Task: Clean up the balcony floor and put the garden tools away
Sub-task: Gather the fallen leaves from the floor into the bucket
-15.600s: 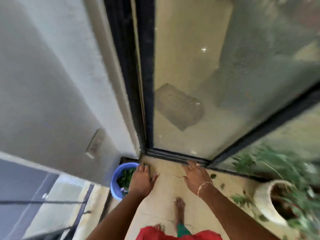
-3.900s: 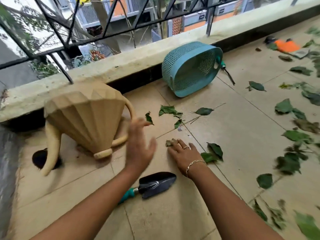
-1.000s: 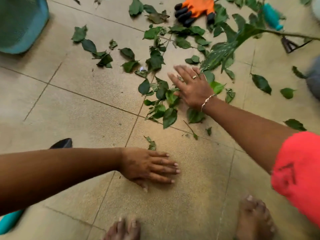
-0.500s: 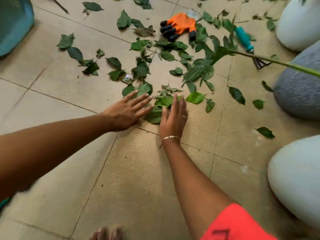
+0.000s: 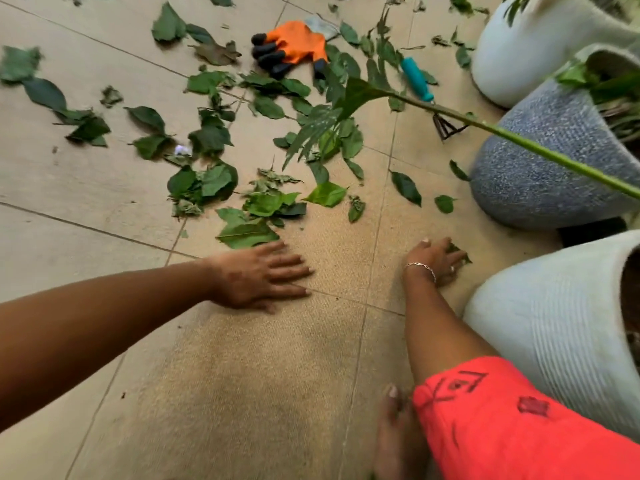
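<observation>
My left hand (image 5: pixel 263 275) lies flat on the floor tiles (image 5: pixel 242 375), fingers straight. To its right, beside the white ribbed pot (image 5: pixel 554 341), my right hand (image 5: pixel 434 259) covers a leaf (image 5: pixel 459 251); I cannot tell whether it pinches it. Farther off lie scattered leaves (image 5: pixel 214 181), then the orange glove (image 5: pixel 298 43) and the teal-handled rake (image 5: pixel 417 79).

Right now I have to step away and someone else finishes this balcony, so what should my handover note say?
Left hand: open, flat on the floor, empty.
Right hand: on a leaf beside the ribbed white pot; grip unclear.
Loose leaves cover the floor, some heaped ahead of the left hand.
Orange glove and teal-handled tool lie among them, farther out.
Done: nothing put away in view.
Left: gather leaves, store the tools.
</observation>
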